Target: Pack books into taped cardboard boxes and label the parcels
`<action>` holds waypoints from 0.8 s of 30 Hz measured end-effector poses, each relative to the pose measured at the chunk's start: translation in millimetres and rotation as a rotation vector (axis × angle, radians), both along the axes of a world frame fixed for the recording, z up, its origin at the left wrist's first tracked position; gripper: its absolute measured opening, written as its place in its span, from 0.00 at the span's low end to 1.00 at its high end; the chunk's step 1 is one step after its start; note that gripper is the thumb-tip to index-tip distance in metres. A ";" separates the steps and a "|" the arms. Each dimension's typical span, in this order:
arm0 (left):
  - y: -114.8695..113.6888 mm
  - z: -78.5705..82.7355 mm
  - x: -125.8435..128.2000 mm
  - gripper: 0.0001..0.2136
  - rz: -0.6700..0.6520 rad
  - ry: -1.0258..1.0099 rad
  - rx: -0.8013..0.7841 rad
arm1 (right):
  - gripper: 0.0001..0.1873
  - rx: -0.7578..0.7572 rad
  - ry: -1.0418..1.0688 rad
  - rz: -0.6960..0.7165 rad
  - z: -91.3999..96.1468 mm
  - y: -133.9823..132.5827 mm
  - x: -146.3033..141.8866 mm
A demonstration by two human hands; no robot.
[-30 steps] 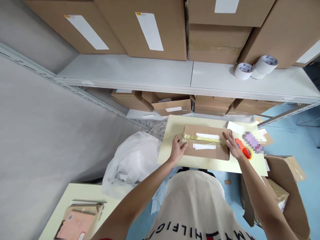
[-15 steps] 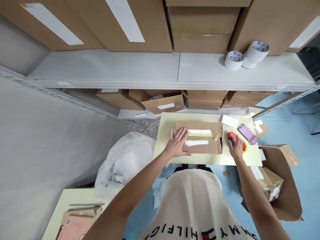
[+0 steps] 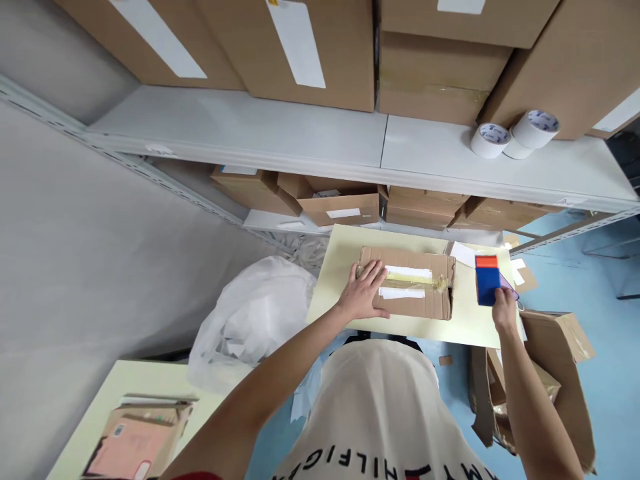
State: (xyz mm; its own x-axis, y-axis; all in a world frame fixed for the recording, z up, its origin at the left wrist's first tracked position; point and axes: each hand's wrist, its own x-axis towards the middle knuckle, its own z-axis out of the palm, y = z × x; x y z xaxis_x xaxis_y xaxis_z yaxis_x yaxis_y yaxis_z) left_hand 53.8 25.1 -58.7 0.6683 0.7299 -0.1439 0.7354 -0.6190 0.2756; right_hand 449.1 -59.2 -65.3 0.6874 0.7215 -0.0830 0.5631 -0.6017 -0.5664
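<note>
My left hand (image 3: 363,295) lies with spread fingers on the left end of a closed cardboard box (image 3: 431,308). White paper strips and clear tape run along the top of this box. To the right of it, my right hand (image 3: 505,312) grips a blue and orange tape dispenser (image 3: 487,285), held up over the table's right end. Behind the dispenser a purple phone-like object (image 3: 509,288) is mostly hidden. A white slip or small box (image 3: 463,254) sits at the back of the table (image 3: 333,267).
Ahead stands a grey shelf (image 3: 240,127) with large cartons and white tape rolls (image 3: 491,140). A plastic bag of paper scraps (image 3: 250,327) is at left. An open carton (image 3: 565,380) stands on the floor at right. Pink envelopes (image 3: 123,447) lie on a lower-left table.
My right hand has lifted the tape dispenser from the table and turned it, moving rightward. My left hand stays on the box. The camera view has tilted slightly.
</note>
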 end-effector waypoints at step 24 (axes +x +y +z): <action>18.9 32.0 33.4 0.21 0.608 -0.940 -0.786 | 0.32 -0.083 0.222 0.730 76.8 104.7 -107.0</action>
